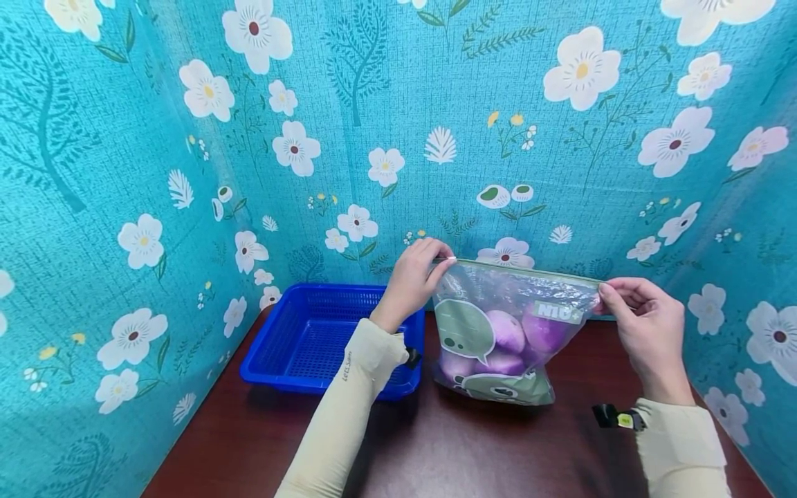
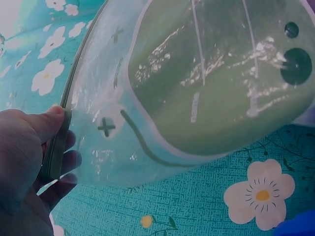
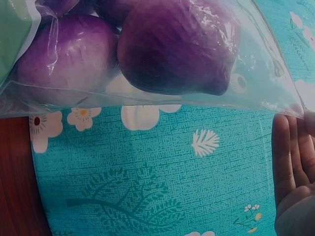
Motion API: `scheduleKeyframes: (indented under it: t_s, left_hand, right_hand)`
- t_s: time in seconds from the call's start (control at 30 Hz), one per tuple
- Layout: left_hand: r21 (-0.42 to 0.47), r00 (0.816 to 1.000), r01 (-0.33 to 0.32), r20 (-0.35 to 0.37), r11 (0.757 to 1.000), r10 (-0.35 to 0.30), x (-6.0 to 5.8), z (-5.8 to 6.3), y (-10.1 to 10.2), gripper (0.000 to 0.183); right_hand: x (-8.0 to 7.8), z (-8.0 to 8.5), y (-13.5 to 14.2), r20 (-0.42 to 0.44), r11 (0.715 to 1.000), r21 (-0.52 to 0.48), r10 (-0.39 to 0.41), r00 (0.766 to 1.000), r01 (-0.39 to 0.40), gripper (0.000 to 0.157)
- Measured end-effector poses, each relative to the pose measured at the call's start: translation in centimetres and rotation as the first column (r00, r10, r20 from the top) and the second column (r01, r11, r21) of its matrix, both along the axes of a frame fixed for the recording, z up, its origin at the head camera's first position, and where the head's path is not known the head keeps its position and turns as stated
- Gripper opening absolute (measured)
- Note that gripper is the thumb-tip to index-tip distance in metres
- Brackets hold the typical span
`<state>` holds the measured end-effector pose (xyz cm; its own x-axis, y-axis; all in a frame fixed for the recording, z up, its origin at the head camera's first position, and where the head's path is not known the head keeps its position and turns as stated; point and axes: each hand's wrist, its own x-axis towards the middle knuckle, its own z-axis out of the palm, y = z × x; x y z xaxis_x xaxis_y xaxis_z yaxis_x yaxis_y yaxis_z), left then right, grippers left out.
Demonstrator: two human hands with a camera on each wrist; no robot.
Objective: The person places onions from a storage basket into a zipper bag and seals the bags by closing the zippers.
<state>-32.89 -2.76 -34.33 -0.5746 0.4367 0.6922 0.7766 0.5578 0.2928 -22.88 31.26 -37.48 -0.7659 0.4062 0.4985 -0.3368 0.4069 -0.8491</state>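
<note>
A clear zip bag (image 1: 463, 280) with green printed patches stands at the middle right, its green seal strip (image 1: 535, 269) stretched along the top. Inside are several round purple-and-white vegetables (image 3: 172, 49) that look like onions, also seen through the plastic in the head view. My left hand (image 1: 416, 280) pinches the bag's upper left corner; in the left wrist view its thumb and fingers lie on either side of the strip's end. At the upper right corner, my right hand (image 1: 650, 325) grips the bag between thumb and fingers. The bag's lower end is close over the table.
To the left of the bag sits a blue plastic basket (image 1: 280, 380) with slotted walls, behind my left forearm. The dark red-brown table (image 1: 486, 449) meets a turquoise flowered cloth (image 1: 398, 200) at the back and both sides.
</note>
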Motion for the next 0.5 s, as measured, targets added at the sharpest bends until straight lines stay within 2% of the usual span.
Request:
scheduleKeyframes:
  t_s: [0.5]
  left_hand:
    - [0.049, 0.999, 0.011, 0.032, 0.999, -0.012, -0.6, -0.3, -1.5, 0.017]
  right_hand:
    - [0.1, 0.0, 0.3, 0.048, 1.0, 0.007, -0.026, 0.999, 0.026, 0.026]
